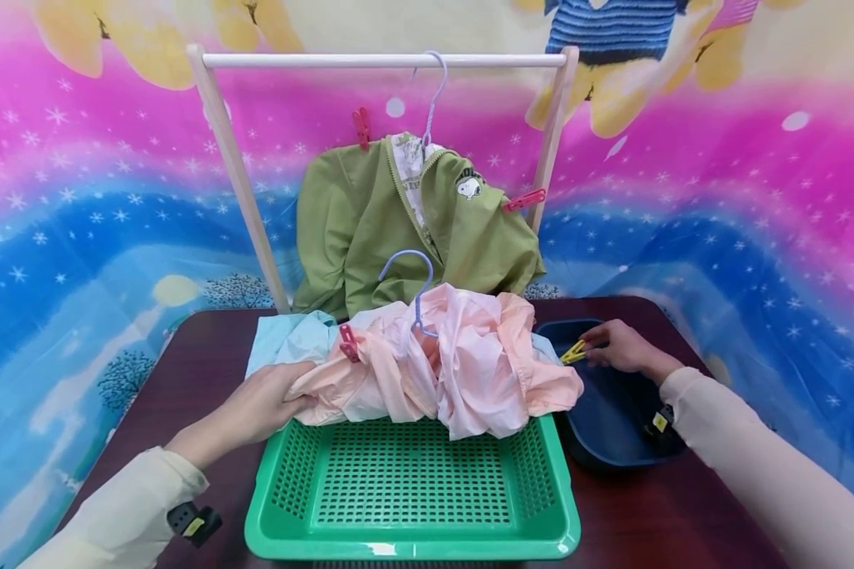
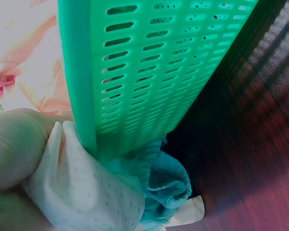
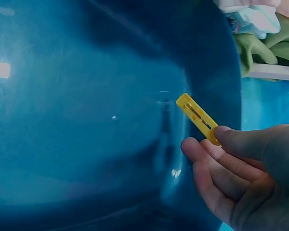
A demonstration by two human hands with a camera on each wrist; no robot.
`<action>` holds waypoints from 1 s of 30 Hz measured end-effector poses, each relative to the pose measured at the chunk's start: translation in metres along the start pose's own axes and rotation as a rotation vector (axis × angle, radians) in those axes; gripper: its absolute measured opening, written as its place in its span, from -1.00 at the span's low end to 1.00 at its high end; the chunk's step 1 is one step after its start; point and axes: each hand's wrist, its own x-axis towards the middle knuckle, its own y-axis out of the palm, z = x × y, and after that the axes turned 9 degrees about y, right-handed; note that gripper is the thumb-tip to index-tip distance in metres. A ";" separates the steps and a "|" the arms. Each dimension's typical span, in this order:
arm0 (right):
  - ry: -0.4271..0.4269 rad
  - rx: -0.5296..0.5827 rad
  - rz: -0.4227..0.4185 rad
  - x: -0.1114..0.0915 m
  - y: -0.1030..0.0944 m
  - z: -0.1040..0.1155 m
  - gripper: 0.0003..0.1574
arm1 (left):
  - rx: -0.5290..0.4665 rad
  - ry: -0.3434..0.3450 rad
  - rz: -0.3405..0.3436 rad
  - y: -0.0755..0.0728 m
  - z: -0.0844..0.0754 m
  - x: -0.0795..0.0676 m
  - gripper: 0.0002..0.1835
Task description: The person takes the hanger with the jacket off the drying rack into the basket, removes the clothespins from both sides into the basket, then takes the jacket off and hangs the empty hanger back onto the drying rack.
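Note:
My left hand [image 1: 259, 405] grips the left end of a pink and peach garment [image 1: 470, 379] lying over the back of a green basket. A lilac hanger [image 1: 423, 292] pokes up through its middle, and a red clothespin [image 1: 349, 343] is clipped on near my left hand. Over the dark blue basin [image 1: 598, 442], my right hand [image 1: 621, 348] pinches a yellow clothespin [image 1: 573, 352] between thumb and fingers. In the right wrist view this clothespin [image 3: 198, 118] stands out from the fingertips above the basin's floor. The garment hides most of the light blue cloth [image 1: 292, 340] behind it.
The green basket [image 1: 413, 545] stands at the front of a dark wood table [image 1: 192, 363]. Behind, a rack [image 1: 313, 61] carries a green jacket [image 1: 349, 229] on a hanger, with red clothespins [image 1: 525, 200] at both shoulders. A printed cloth backdrop hangs behind the rack.

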 end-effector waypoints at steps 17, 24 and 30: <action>0.074 -0.187 0.062 0.012 0.010 -0.005 -0.59 | -0.001 0.008 0.011 0.000 0.002 0.000 -0.82; 0.110 -0.200 0.080 0.013 0.013 -0.007 -0.56 | 0.001 0.001 0.014 0.000 0.000 0.000 -0.82; 0.130 -0.202 0.083 0.014 0.016 -0.007 -0.56 | 0.005 0.003 0.019 0.000 0.000 0.001 -0.81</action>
